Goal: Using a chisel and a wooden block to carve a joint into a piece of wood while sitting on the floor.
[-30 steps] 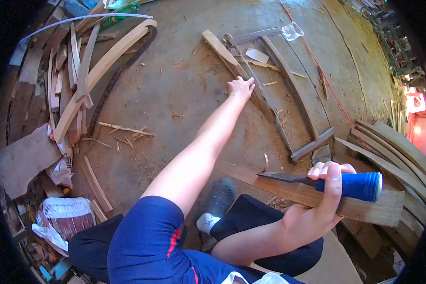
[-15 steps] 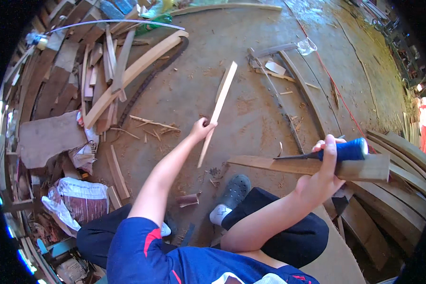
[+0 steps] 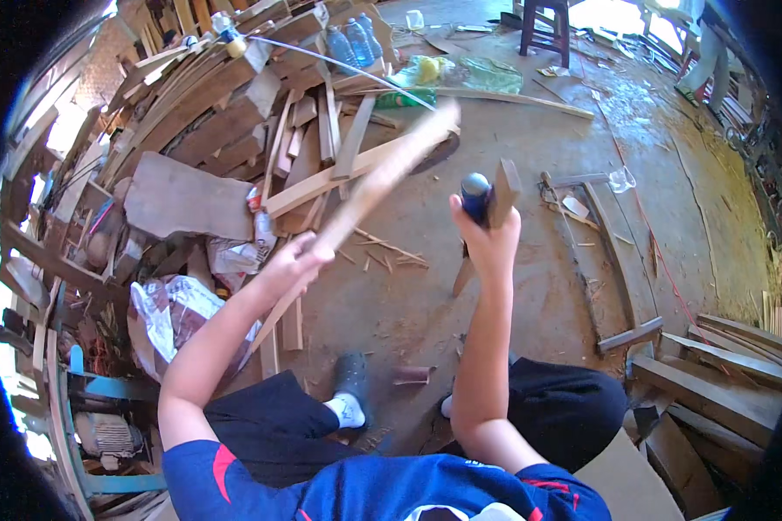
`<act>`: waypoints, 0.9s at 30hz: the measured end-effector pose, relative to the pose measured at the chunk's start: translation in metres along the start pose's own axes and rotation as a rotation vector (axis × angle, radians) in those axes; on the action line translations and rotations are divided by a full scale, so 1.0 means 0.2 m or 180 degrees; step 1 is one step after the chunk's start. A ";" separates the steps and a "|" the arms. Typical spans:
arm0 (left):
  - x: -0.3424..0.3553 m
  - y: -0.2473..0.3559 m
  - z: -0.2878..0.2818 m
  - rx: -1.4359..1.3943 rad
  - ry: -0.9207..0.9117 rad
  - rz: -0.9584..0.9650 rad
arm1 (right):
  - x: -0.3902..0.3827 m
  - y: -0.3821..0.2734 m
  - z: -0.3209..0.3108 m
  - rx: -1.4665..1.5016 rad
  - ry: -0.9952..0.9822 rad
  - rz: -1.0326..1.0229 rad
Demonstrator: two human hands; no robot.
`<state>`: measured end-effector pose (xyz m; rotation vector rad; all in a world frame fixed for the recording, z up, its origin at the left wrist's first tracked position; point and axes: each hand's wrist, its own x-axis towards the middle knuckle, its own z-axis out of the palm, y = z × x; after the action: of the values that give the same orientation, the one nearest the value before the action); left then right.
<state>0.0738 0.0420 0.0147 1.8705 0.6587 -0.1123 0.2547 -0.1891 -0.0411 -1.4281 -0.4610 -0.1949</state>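
My left hand is closed round a long, pale wooden strip, which slants from lower left to upper right and is blurred at its top. To its right my right hand grips a tool by its blue handle together with a brown wooden bar, both turned nearly end-on; the blade is mostly hidden behind the hand and bar. Loose splinters and short offcuts lie on the floor between my forearms.
Timber is piled along the left, near sacks, a motor and water bottles. A frame saw lies right of centre, beside more boards. A stool and another person's legs are at the back.
My left hand has lifted the strip from beside the saw and carried it leftward. My right hand, with tool and bar, has swung inward and turned. The view has shifted left and upward.
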 end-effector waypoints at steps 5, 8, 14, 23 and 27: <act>-0.37 0.12 0.00 -0.0887 0.0168 0.0864 | 0.07 0.02 0.32 0.0449 -0.0232 -0.0131; -0.51 0.11 -0.01 -0.0585 0.0147 0.0579 | 0.03 0.11 0.44 0.0504 -0.0384 0.0036; -0.71 0.08 -0.11 -0.0982 0.0225 0.0630 | -0.08 0.06 0.59 0.0233 -0.0460 -0.0040; -0.72 0.00 -0.12 0.0388 0.1181 0.0870 | -0.07 0.10 0.70 -0.0156 -0.0601 -0.0178; -0.74 0.03 -0.08 -0.0105 0.1881 0.1567 | -0.05 0.11 0.72 -0.0158 -0.0554 -0.0248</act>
<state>-0.0507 -0.0016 0.0823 1.9847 0.5591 0.7888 0.2272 -0.0462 -0.0552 -1.4833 -0.6590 -0.1459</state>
